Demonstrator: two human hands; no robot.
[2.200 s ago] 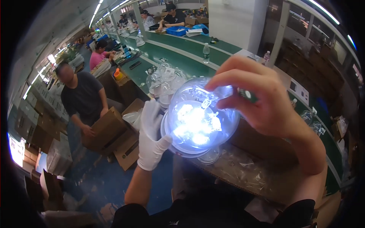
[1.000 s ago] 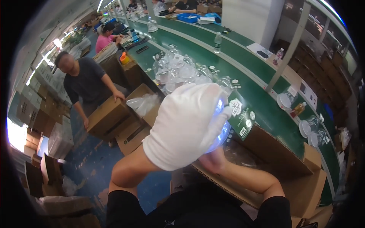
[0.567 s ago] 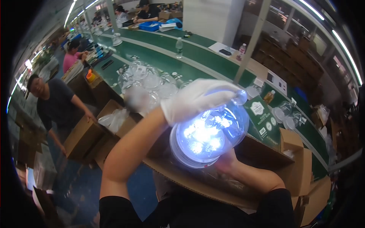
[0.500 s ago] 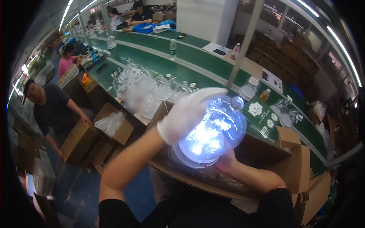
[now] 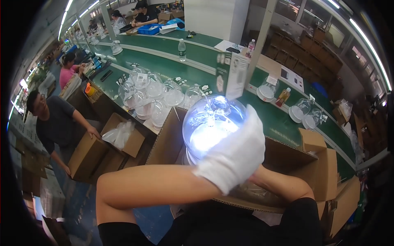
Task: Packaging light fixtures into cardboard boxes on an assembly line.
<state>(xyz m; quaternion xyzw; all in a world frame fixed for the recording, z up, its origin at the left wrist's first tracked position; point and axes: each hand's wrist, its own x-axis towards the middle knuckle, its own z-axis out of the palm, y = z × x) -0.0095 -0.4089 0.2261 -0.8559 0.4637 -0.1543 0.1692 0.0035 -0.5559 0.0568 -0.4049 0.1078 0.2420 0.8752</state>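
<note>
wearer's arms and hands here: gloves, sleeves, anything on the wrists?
Left hand wears a plain white fabric glove that ends at the wrist, with no markings visible. Left forearm is bare. Both upper arms end in short black sleeves. The right forearm is bare too; the right hand is hidden behind the glove. No watch, band or cable shows.

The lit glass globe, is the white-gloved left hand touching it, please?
Touching. In the head view the left hand lies flat over the lower right side of the glowing globe, with no gap between them.
</note>
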